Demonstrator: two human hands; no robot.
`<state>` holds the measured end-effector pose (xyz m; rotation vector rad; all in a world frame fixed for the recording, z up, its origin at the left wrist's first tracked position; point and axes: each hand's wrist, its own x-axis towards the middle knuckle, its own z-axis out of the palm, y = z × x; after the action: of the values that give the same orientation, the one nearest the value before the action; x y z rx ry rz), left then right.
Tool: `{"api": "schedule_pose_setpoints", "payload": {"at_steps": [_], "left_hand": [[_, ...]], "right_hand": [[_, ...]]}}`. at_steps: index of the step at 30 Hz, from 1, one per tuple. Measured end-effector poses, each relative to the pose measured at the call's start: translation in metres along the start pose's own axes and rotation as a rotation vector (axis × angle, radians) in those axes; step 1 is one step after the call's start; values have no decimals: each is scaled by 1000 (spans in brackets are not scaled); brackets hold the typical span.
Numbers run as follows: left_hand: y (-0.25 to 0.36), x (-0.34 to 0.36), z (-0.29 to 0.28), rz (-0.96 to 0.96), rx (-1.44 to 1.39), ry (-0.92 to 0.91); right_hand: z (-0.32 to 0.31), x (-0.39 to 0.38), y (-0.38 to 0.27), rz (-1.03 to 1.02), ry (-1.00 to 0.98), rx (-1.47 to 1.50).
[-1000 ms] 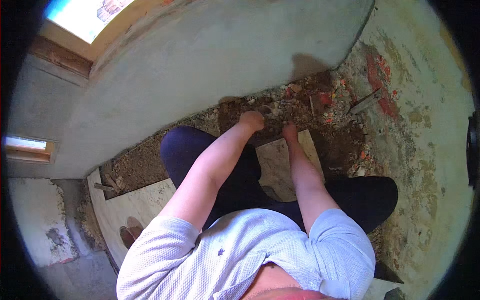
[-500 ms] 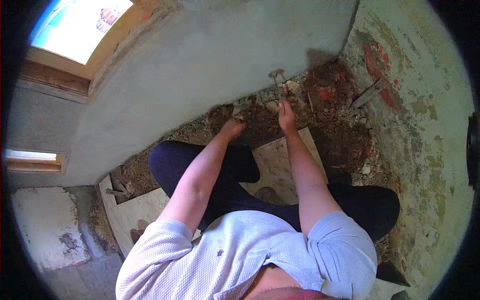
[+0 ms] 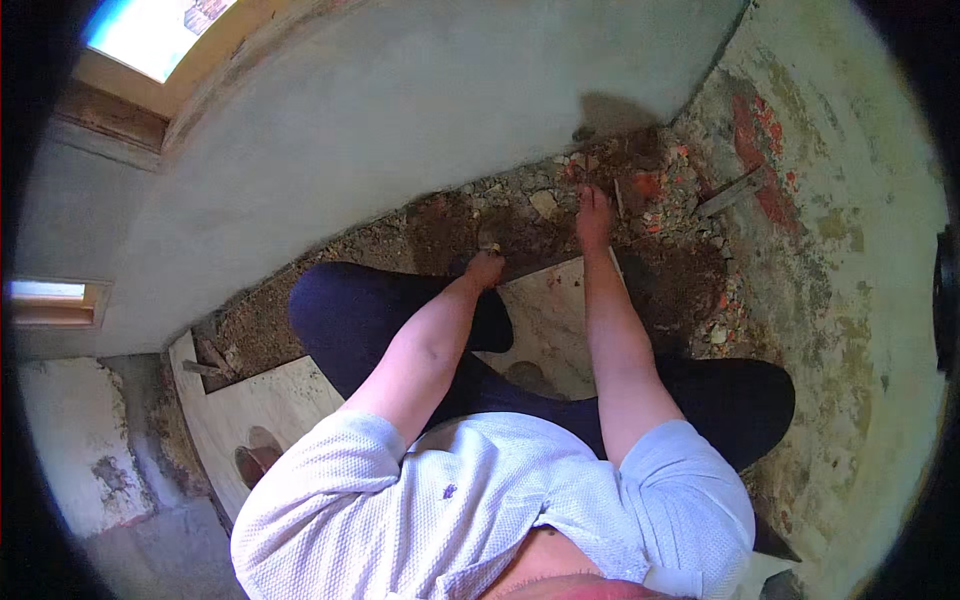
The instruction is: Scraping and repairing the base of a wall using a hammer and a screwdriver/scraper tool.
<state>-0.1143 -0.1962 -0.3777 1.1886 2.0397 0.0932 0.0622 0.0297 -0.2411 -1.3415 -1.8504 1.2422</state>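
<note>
My right hand (image 3: 594, 217) is closed around a hammer, held out over the rubble near the foot of the grey wall. The hammer's head (image 3: 583, 133) shows as a dark blot against the wall, and its handle is hard to make out. Lower and to the left, my left hand (image 3: 486, 268) is closed over the dirt strip at the edge of a pale floor slab (image 3: 555, 310). A small light-coloured end (image 3: 489, 247) pokes out beyond its fingers; the rest of that thing is hidden.
Broken stones and soil (image 3: 440, 225) run along the grey wall (image 3: 400, 110). A pale stone chunk (image 3: 543, 204) lies between the hands. At right, a wooden strip (image 3: 730, 192) leans by the peeling wall (image 3: 850, 280). A brown round object (image 3: 255, 462) rests on the left slabs.
The hammer and my right hand have shifted right, and its head is farther up and blurrier. My left hand has moved slightly right and down. The whole view has tilted a little.
</note>
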Motion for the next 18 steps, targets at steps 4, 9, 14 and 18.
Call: {"api": "schedule_pose_setpoints", "payload": {"at_steps": [4,9,14,18], "left_hand": [[-70,2,-17,-99,24,186],[97,-32,-16,-114,-135,-164],[3,-28,-43,-108,-31,-73],[61,-34,-30,-96,-3,-43]], "right_hand": [[59,-16,-40,-203,57,46],[1,-52,108,190,-177,-323],[41,-20,5,102,-248,-181],[-2,-3,-19,27,-48,-100]]}}
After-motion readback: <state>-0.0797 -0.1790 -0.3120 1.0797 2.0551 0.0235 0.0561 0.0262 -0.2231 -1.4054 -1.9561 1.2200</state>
